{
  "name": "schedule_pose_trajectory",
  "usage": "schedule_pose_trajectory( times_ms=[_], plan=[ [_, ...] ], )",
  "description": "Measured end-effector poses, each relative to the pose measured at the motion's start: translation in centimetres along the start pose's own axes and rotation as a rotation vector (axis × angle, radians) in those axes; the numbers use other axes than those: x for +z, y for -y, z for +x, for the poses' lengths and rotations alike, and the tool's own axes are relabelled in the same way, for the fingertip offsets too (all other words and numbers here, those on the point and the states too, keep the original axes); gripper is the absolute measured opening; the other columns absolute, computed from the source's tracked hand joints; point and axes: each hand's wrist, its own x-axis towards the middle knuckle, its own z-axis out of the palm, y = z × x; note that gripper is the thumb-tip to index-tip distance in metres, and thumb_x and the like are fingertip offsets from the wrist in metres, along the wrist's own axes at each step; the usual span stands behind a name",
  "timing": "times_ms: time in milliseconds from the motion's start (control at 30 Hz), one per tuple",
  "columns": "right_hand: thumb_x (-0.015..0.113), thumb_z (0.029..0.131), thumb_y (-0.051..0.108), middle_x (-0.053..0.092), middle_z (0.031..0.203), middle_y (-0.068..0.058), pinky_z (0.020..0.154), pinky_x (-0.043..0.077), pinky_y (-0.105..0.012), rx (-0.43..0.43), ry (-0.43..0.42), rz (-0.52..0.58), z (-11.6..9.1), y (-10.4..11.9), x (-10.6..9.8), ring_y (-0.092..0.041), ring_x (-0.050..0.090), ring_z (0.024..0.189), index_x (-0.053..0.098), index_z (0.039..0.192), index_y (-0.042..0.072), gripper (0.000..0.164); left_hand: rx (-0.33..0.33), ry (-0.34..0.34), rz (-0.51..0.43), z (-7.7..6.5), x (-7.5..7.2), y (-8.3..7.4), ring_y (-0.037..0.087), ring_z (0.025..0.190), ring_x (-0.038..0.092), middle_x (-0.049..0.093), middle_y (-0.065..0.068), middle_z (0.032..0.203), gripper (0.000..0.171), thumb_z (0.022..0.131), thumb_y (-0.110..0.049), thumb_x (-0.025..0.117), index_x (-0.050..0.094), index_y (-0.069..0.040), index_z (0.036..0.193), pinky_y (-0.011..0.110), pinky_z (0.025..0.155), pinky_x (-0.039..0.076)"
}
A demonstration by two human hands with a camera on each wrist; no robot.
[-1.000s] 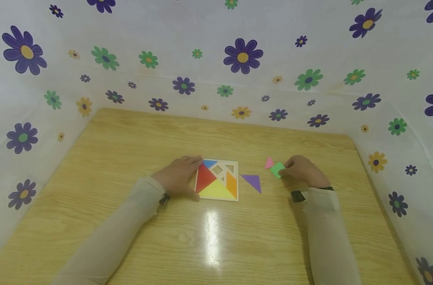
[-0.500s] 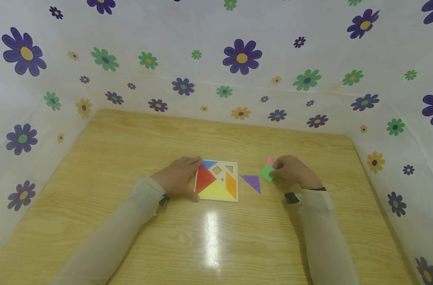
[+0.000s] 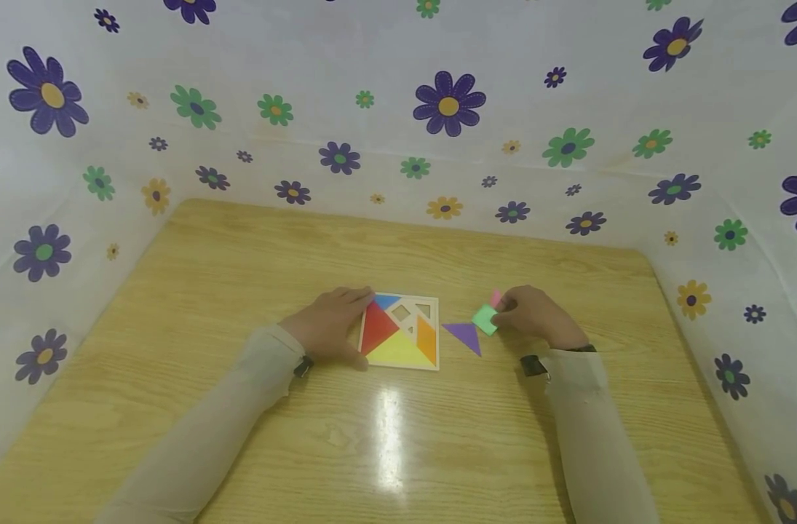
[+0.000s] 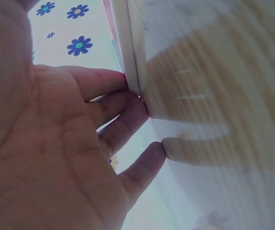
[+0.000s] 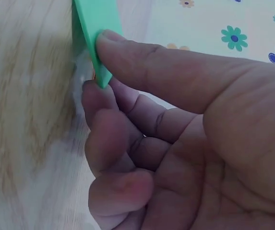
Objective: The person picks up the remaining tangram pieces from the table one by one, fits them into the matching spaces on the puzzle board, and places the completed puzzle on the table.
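Note:
My right hand (image 3: 532, 316) pinches a green square tangram piece (image 3: 485, 320) between thumb and fingers. In the right wrist view the thumb lies on the face of the green piece (image 5: 99, 24), and the other fingers curl beneath. A pink triangle (image 3: 496, 298) shows partly behind that hand. Just left of the green piece is a purple triangle (image 3: 465, 336). My left hand (image 3: 329, 325) rests against the left side of a white tangram tray (image 3: 405, 366), thumb near its front corner. In the left wrist view, relaxed fingertips of the left hand (image 4: 75, 124) touch the tray's edge (image 4: 127, 52).
Inside the tray lie a red triangle (image 3: 376, 327), a yellow triangle (image 3: 401, 349), an orange parallelogram (image 3: 426, 340) and a blue triangle (image 3: 386, 300). Cut-outs show at its upper right. A flower-print cloth (image 3: 372, 73) walls the wooden table (image 3: 293, 451) at back and sides.
My right hand has moved left with the green square, bringing it close to the purple triangle and partly over the pink one. The left hand and tray have stayed put.

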Motion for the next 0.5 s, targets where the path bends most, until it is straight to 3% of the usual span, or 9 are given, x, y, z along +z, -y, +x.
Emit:
schedule_pose_trajectory(
  times_ms=[500],
  plan=[
    [0.069,0.098,0.022,0.069,0.108,-0.015,0.093,0.051,-0.051,-0.028,-0.016,0.017,-0.28,0.17,-0.12,-0.031,0.060,0.103,0.071,0.105,-0.001,0.024,0.018,-0.011,-0.011,-0.22,-0.10,-0.09,0.033,0.157,0.019,0.021,0.006,0.172,0.120,0.077,-0.062,0.082,0.021,-0.010,0.166,0.049,0.127,0.020]
  ],
)
